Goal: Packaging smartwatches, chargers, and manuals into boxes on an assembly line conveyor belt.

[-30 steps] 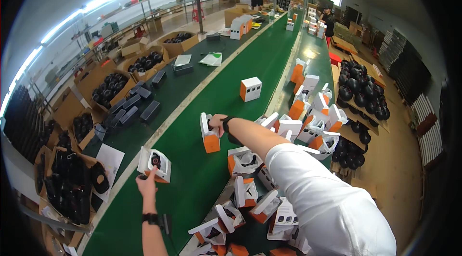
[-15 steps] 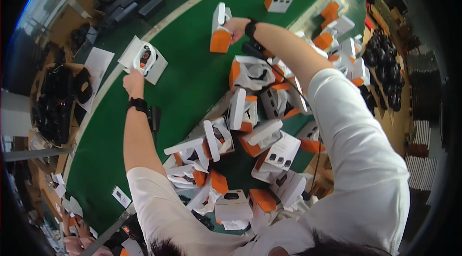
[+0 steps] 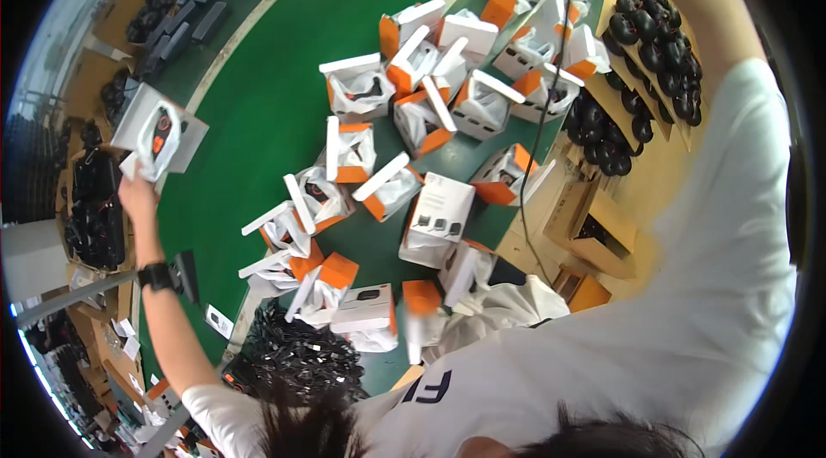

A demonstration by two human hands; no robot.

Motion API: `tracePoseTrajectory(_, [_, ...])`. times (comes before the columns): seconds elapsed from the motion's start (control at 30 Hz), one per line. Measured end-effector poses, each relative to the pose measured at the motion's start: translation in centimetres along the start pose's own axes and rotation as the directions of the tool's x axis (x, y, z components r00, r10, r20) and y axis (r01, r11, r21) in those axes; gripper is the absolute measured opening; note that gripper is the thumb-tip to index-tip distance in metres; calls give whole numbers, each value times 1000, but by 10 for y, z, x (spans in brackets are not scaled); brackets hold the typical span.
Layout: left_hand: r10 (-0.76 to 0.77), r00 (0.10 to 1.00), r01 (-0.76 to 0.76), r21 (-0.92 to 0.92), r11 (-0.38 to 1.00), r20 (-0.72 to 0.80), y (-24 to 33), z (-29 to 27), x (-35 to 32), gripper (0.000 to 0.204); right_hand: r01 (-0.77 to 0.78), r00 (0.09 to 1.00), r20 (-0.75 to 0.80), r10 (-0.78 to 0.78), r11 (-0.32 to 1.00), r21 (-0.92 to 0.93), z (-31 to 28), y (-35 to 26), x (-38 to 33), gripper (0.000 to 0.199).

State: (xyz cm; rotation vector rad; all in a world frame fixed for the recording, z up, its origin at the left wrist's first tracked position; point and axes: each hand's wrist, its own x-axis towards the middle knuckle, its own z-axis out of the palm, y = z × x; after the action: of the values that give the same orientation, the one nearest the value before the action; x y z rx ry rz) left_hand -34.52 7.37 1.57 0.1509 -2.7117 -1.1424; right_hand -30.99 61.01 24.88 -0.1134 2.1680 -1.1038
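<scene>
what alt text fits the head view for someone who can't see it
The left hand holds up an open white carton with a bagged black device over a green conveyor belt crowded with open orange-and-white cartons; the right hand is out of view.

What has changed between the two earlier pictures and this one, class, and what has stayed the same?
The view has tipped further down toward the person's own body. The right arm, earlier stretched to an orange-and-white box on the belt, is now raised along the right edge, its hand out of view. The left hand still holds the open white box out to the left. The heap of open boxes stays on the green belt.
</scene>
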Motion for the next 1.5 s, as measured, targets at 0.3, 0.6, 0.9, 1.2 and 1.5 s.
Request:
tracePoseTrajectory(0.3, [-54,988,103,-357,928,145,98,-138,-179,31,-31,998,-48,28,999,-44,190,24,-200,27])
tracePoseTrajectory(0.6, [-172,965,210,-190,959,200,127,-56,-356,28,-76,996,45,76,997,-6,151,161,-222,38])
tracePoseTrajectory(0.9, [102,964,-129,95,987,248,108,6,-402,39,260,912,-117,-393,776,-575,189,203,-156,36])
tracePoseTrajectory(1.2, [144,938,-152,1,988,314,102,32,-397,34,304,934,87,-347,643,-703,206,212,-98,26])
tracePoseTrajectory(1.5, [-17,993,36,-162,986,120,75,75,-411,27,390,920,190,-342,777,-494,208,226,-59,35])
